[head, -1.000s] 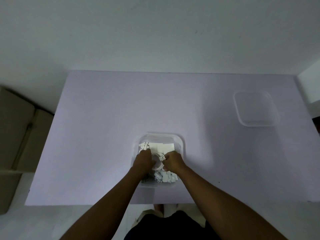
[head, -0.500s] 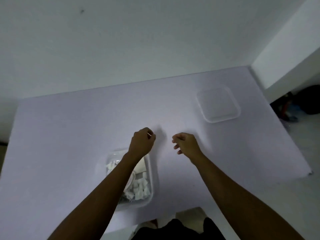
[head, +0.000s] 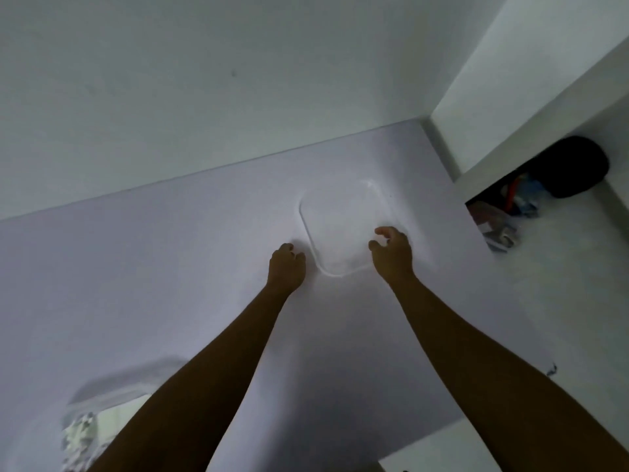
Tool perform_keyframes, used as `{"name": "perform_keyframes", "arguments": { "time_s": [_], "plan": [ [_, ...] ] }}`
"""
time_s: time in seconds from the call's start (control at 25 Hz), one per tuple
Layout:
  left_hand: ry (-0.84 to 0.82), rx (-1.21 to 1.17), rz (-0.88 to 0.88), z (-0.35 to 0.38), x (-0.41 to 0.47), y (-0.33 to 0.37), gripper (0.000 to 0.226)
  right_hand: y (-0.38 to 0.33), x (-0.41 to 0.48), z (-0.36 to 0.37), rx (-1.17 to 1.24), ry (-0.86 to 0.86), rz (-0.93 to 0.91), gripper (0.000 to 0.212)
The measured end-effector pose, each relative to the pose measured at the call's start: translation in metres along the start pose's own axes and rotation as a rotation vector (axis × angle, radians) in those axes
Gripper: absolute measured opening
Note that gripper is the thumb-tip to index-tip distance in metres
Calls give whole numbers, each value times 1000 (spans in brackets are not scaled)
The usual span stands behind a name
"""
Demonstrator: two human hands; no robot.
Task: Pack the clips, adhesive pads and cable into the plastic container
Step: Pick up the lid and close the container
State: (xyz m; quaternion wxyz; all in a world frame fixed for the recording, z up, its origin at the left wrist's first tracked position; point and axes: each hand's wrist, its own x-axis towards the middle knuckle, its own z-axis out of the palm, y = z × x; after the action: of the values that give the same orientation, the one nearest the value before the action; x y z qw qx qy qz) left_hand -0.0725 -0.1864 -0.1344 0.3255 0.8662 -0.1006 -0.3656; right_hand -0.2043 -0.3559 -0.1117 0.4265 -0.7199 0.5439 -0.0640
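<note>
Head view: lid (head: 340, 229) flat on tabletop (head: 170, 267), lying between the fingers; right fingers (head: 384, 231) loosely spread, empty, over its edge, nearer; left fingers (head: 289, 248) curled, just beside; contents impossible to tell.
</note>
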Motion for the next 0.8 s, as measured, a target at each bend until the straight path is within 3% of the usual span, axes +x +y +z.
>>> {"name": "perform_keyframes", "arguments": {
  "time_s": [0.16, 0.28, 0.48, 0.68, 0.8],
  "plan": [
    [99, 13, -7, 25, 30, 16, 50, 12, 54, -13, -80, 13, 43, 60],
    [170, 96, 25, 36, 33, 23, 38, 23, 67, -8, -113, -65, 93, 71],
    [164, -80, -121, 24, 22, 20, 37, 37, 44, -8, -26, -105, 138, 59],
    [118, -291, 38, -36, -25, -16, 55, 19, -31, -11, 292, -199, 140, 64],
    [155, -311, 107, -88, -60, -55, 52, -8, -80, 3, 369, -272, 93, 55]
  ]
}}
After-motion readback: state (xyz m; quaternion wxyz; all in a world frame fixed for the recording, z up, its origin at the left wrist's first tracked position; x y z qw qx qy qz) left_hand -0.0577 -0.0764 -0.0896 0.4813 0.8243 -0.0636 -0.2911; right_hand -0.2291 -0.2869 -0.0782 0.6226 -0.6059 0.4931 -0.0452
